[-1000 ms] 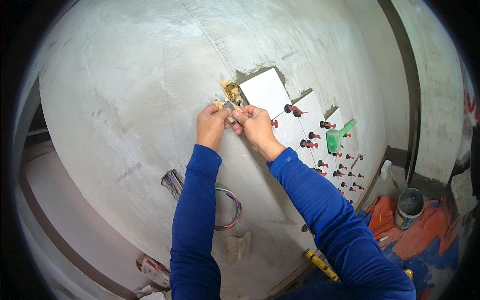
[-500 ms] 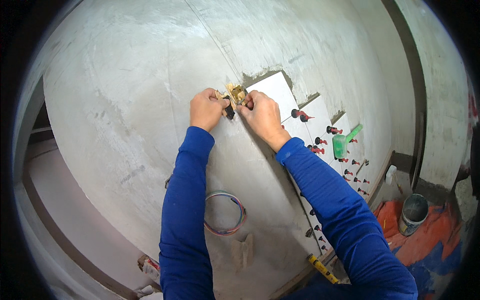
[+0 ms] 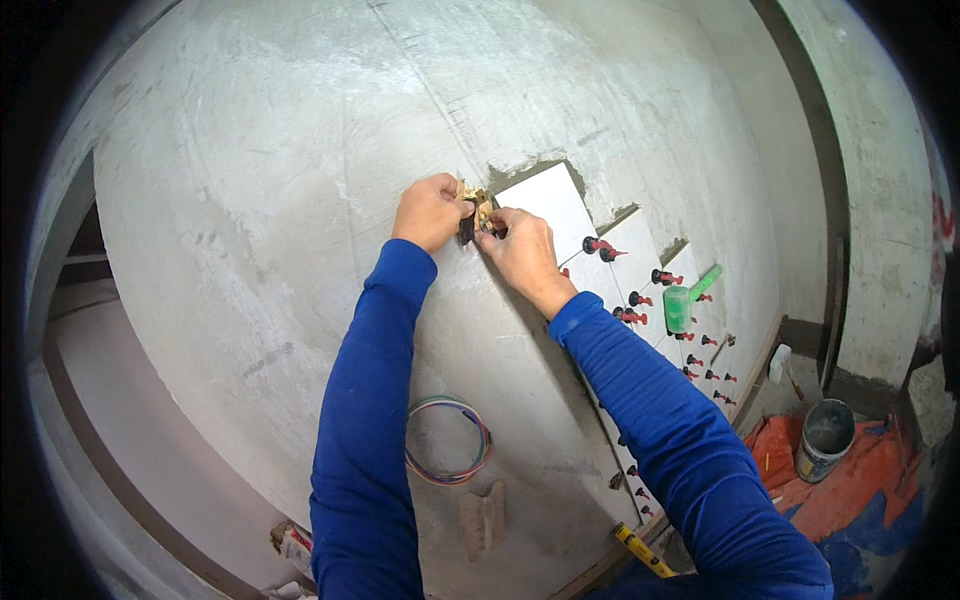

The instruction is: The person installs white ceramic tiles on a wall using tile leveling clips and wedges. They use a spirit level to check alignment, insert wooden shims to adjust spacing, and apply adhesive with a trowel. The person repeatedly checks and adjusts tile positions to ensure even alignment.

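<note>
Both hands work at a small brass-coloured fitting [image 3: 480,200] with ragged tan edges, set in the grey wall just left of a white tile [image 3: 545,205]. My left hand [image 3: 428,215] has thumb and fingers closed on a small dark piece [image 3: 466,228] against the fitting's left part. My right hand [image 3: 528,255] has its fingertips curled round the fitting's lower right part, by the dark piece and the tile's edge; exactly what they pinch is partly hidden.
Stepped white tiles with black-and-red clips [image 3: 631,315] and a green mallet [image 3: 678,308] run down rightward. A coiled cable bundle [image 3: 448,478] is below. A bucket [image 3: 824,445] stands on orange-and-blue sheeting [image 3: 850,495] at lower right; a yellow level [image 3: 645,550] lies at the bottom.
Since a second ago both hands have brought the dark piece up against the brass fitting, my left hand turning higher over it. The view has shifted slightly, so the wall appears lower.
</note>
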`<state>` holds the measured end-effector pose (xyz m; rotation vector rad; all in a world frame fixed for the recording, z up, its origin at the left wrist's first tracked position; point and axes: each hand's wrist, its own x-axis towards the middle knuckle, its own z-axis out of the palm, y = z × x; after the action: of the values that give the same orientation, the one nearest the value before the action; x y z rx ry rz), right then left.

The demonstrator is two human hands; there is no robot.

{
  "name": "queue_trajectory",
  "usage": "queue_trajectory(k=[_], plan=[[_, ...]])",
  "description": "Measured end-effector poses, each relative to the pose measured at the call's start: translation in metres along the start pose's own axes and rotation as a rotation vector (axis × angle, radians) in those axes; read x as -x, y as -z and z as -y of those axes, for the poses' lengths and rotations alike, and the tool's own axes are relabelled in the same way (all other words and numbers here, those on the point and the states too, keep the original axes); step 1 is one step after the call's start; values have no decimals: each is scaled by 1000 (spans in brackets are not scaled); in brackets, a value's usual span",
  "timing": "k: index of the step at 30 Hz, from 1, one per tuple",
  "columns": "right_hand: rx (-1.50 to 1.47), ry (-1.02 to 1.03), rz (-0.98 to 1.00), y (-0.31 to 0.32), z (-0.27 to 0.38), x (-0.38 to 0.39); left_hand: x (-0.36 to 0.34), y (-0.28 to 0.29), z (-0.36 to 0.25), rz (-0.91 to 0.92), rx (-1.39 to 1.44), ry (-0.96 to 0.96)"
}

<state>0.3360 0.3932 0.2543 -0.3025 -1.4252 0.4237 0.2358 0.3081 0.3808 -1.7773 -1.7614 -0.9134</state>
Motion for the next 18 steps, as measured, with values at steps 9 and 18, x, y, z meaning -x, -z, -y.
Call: queue_trajectory(k=[9, 18], plan=[[45, 77, 11, 0, 1, -4, -8, -3, -5, 17, -209, -29], [-21, 73, 63, 6, -3, -6, -11, 1, 1, 131, -21, -1]])
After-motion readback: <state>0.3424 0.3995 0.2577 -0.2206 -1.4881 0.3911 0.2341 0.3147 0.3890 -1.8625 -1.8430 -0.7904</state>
